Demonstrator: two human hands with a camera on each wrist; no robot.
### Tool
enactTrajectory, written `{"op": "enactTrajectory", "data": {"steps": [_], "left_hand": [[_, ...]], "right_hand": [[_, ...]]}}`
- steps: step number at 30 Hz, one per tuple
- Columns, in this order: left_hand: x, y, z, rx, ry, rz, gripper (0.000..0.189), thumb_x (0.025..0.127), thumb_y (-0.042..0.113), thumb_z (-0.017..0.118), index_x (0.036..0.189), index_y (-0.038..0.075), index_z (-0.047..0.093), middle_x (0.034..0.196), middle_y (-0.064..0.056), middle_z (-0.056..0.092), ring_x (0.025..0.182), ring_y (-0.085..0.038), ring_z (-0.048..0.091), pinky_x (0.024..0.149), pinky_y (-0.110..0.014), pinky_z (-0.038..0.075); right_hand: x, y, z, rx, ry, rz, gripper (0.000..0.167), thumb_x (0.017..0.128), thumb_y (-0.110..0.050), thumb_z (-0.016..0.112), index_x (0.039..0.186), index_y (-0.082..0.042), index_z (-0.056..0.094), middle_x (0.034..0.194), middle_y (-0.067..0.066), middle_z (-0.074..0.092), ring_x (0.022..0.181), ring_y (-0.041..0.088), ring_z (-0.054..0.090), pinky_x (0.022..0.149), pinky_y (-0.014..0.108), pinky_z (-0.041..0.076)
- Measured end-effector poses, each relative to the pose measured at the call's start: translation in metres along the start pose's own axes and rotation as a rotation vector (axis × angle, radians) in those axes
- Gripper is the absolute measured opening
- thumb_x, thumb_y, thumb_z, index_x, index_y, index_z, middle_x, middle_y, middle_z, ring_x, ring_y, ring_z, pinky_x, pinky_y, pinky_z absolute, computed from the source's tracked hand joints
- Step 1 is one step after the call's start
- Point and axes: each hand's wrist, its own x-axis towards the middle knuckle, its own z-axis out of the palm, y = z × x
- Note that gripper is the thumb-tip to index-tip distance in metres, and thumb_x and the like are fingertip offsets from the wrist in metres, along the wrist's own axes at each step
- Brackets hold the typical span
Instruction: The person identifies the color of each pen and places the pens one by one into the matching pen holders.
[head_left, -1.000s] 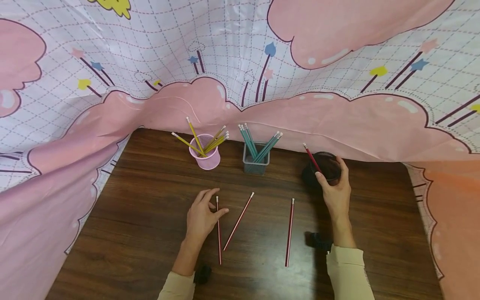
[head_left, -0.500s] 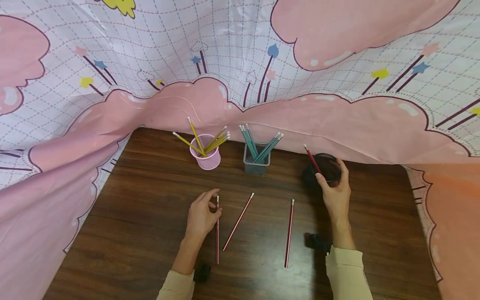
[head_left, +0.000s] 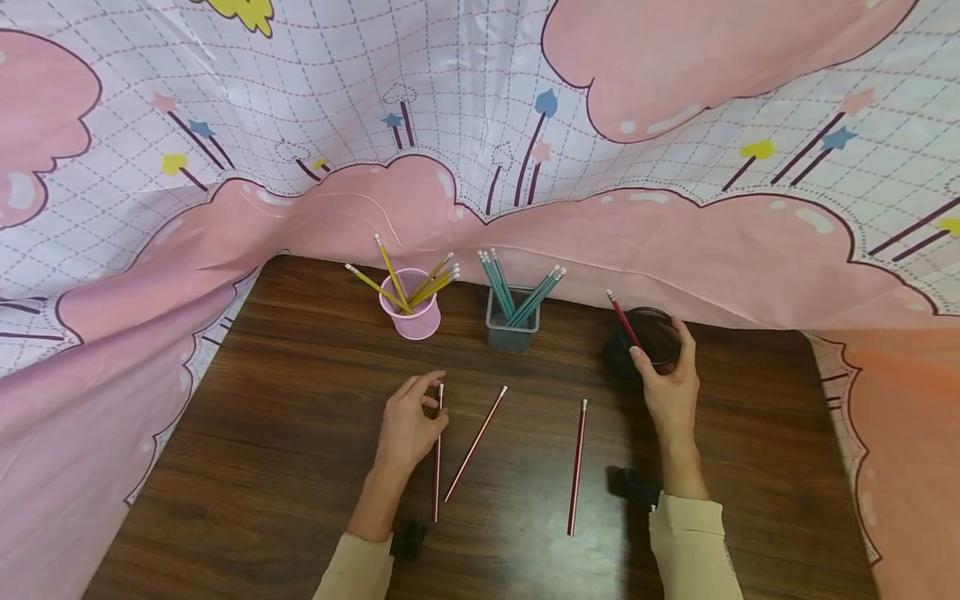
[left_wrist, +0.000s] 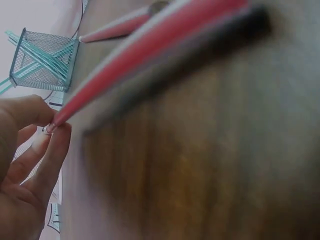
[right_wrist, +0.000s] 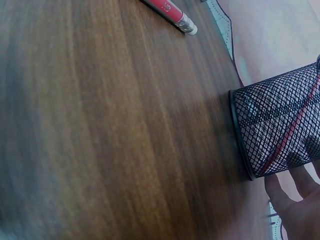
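My left hand [head_left: 408,425] pinches a red pencil [head_left: 437,479] near its white eraser end, between thumb and fingertips. In the left wrist view this pencil [left_wrist: 125,67] looms large and blurred, with a dark shadow beside it on the wood. On the right, my right hand [head_left: 672,392] grips the side of a round black mesh pencil cup [head_left: 619,357], thumb at the near rim and fingers around the far side. One red pencil [head_left: 623,318] leans inside that cup, eraser up. Two more red pencils lie between the hands, one slanted [head_left: 477,442] and one nearly straight [head_left: 577,467].
A pink mesh cup [head_left: 417,327] with several yellow pencils stands at the back left of the dark wooden table [head_left: 285,400]. Beside it is a square grey mesh holder [head_left: 512,338] with several teal pencils. A patterned pink-and-white cloth [head_left: 465,192] hangs behind.
My left thumb and fingers have come together on the pencil's eraser end, and the pencil has shifted slightly away from me. My right hand stays on the black cup.
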Motion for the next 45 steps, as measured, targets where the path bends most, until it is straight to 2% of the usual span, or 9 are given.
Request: {"op": "enactTrajectory", "data": {"steps": [11,17,24,33,38,45], "left_hand": [[0.014,0.01,0.002,-0.131,0.007,0.007,0.05,0.074,-0.004,0.08,0.121,0.007,0.067,0.109,-0.007,0.067,0.074,-0.015,0.072,0.055,-0.021,0.055],[0.018,0.019,0.003,-0.187,-0.022,-0.036,0.05,0.074,-0.003,0.083,0.12,0.006,0.067,0.111,-0.009,0.068,0.077,-0.017,0.073,0.056,-0.021,0.057],[0.027,0.036,0.008,-0.227,-0.09,-0.093,0.047,0.077,0.003,0.084,0.121,0.01,0.07,0.112,-0.003,0.072,0.081,-0.014,0.073,0.055,-0.024,0.056],[0.053,0.068,0.013,-0.279,-0.102,0.001,0.048,0.078,0.006,0.084,0.123,0.011,0.069,0.109,-0.004,0.073,0.081,-0.012,0.073,0.063,-0.026,0.059],[0.063,0.082,0.015,-0.302,-0.093,0.014,0.045,0.078,0.006,0.084,0.121,0.012,0.069,0.105,-0.003,0.073,0.08,-0.011,0.072,0.064,-0.024,0.059],[0.072,0.094,0.02,-0.327,-0.071,0.039,0.045,0.077,0.007,0.085,0.119,0.015,0.07,0.099,-0.001,0.074,0.079,-0.011,0.072,0.061,-0.025,0.059]], "right_hand": [[0.002,-0.004,0.004,0.031,-0.017,0.008,0.073,0.088,-0.009,0.075,0.151,-0.009,0.038,0.143,0.021,0.048,0.123,0.043,0.053,0.097,0.027,0.05],[0.003,-0.004,0.002,0.028,-0.017,-0.005,0.072,0.088,-0.009,0.075,0.151,-0.009,0.038,0.143,0.022,0.048,0.122,0.042,0.053,0.095,0.025,0.05],[0.003,-0.001,0.0,0.043,-0.01,-0.019,0.073,0.087,-0.005,0.075,0.15,-0.007,0.039,0.142,0.024,0.048,0.12,0.045,0.053,0.093,0.023,0.05],[0.002,0.003,-0.001,0.048,-0.004,-0.024,0.073,0.086,-0.005,0.077,0.149,-0.006,0.04,0.142,0.024,0.049,0.12,0.044,0.052,0.093,0.022,0.05],[0.002,0.001,0.0,0.005,0.005,-0.017,0.074,0.086,-0.007,0.077,0.15,-0.008,0.04,0.141,0.023,0.05,0.119,0.042,0.053,0.092,0.022,0.049],[0.002,0.0,-0.001,0.017,0.0,-0.014,0.073,0.086,-0.007,0.077,0.15,-0.008,0.04,0.142,0.022,0.05,0.12,0.042,0.054,0.093,0.026,0.05]]}}
